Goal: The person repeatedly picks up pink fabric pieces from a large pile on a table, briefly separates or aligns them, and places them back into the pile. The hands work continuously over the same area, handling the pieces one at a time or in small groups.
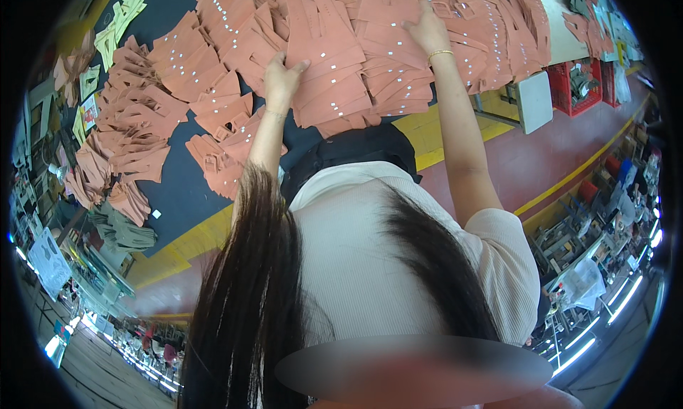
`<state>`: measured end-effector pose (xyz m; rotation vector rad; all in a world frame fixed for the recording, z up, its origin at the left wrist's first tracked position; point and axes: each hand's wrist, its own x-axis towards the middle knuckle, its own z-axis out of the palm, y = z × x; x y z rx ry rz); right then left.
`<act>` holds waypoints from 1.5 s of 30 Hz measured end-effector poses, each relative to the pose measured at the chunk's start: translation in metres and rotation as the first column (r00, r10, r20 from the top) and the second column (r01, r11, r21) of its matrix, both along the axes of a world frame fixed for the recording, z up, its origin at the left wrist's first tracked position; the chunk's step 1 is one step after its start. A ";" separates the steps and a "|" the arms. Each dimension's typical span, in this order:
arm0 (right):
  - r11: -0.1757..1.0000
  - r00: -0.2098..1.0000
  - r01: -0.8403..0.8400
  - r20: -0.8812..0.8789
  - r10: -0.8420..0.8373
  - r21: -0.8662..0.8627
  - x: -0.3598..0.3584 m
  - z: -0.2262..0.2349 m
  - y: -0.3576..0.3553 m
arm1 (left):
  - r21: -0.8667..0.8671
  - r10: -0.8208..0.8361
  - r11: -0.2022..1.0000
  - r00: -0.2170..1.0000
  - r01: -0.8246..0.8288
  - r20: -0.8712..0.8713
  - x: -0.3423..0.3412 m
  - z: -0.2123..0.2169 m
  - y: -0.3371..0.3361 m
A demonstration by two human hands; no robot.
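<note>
Coral-coloured flat cut pieces (324, 39), with slots and small white stickers, lie in overlapping layers before me. My left hand (281, 85) is at the left edge of one slotted piece, its thumb on top and the other fingers partly hidden; it seems to hold that edge. My right hand (429, 35), with a bracelet at the wrist, lies farther off on the right edge of a neighbouring coral piece (388, 10). Its thumb points left, apart from its stretched forefinger. Whether those fingers grip anything is hard to make out.
More coral piles (142, 110) cover the dark table (188, 188) at left, with pale yellow strips (121, 24) behind and dark green pieces (121, 227) by the near corner. A red crate (573, 88) and white board (535, 103) stand at right, beside a yellow-lined floor (569, 149).
</note>
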<state>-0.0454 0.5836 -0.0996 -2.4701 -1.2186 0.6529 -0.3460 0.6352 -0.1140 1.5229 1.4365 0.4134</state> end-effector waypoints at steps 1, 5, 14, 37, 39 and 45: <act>1.000 1.000 0.000 -0.003 0.000 -0.010 -0.001 0.000 0.000 | -0.022 0.007 1.000 1.000 -0.007 0.011 0.000 0.000 0.000; 0.998 0.997 -0.020 0.076 0.016 0.057 -0.007 -0.001 -0.002 | -0.010 0.027 1.000 1.000 -0.027 0.007 -0.001 -0.001 0.000; 0.996 0.999 0.008 -0.036 -0.004 0.092 0.000 0.009 -0.010 | 0.291 -0.040 0.954 0.991 0.077 -0.131 -0.002 -0.010 -0.005; 0.973 0.956 -0.112 0.289 0.050 0.201 -0.027 -0.013 -0.060 | -0.038 0.099 0.995 0.916 -0.092 0.389 -0.009 0.054 -0.019; 0.973 0.937 -0.121 0.346 0.047 0.197 -0.036 -0.009 -0.058 | -0.108 0.110 0.992 0.862 -0.065 0.494 -0.017 0.063 -0.023; 0.969 0.934 -0.083 0.356 -0.006 0.235 -0.042 -0.009 -0.058 | -0.250 0.216 0.966 0.722 -0.061 0.658 -0.026 0.075 -0.023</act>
